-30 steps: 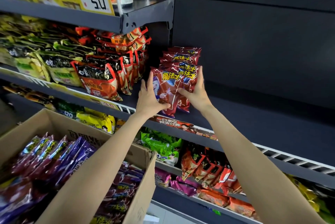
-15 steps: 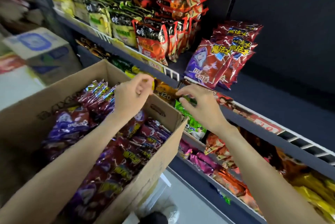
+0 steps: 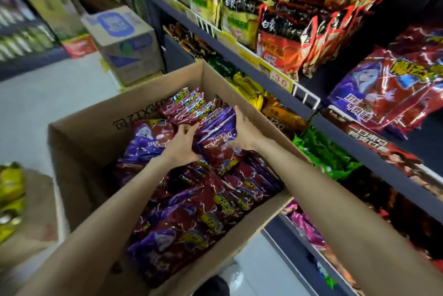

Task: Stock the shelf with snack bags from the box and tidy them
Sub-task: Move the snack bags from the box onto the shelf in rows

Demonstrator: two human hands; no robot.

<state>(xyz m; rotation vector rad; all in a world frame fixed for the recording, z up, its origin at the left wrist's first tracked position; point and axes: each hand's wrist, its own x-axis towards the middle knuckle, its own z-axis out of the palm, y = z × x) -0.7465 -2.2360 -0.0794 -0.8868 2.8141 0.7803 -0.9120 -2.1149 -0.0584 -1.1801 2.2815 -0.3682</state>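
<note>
at frame centre, left hand (image 3: 183, 146) and right hand (image 3: 242, 134) clasp a bundle of snack bags (image 3: 215, 131) inside the box (image 3: 96, 128). the bags look light, soft and slippery; squeezing the stack's sides seems safest before lifting toward the shelf (image 3: 347, 135).

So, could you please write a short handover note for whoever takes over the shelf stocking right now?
Left hand and right hand: both down in the cardboard box, gripping a bundle of snack bags from either side.
Box: open in front of the shelf, with many red and purple bags left inside.
Done: a stack of the same bags already lies on the shelf, right of the noodle packs.
Left: lift this bundle, set it by the stack, straighten it, then repeat until the box is empty.
</note>
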